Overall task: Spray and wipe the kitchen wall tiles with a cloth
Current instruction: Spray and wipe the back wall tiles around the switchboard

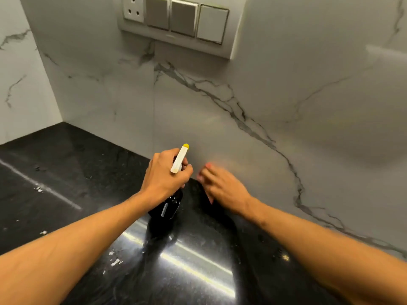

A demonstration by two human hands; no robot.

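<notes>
L hand (164, 175) is curled round the head of the spray bottle (167, 208). The dark body is on or just over the black counter (66, 172) (can't tell which). The btl's white nozzle (180, 158) points up at the wall tiles (220, 111) right behind the btl. R hand (222, 188), just right of the btl, is blurred; fingers look loose, holding nothing I can make out. No cloth visible from my end. I'd judge spraying is the step: raise the btl, level the nozzle at the tiles, short squeezes, keeping mist off the switch plate (182, 25) high above the btl.
</notes>
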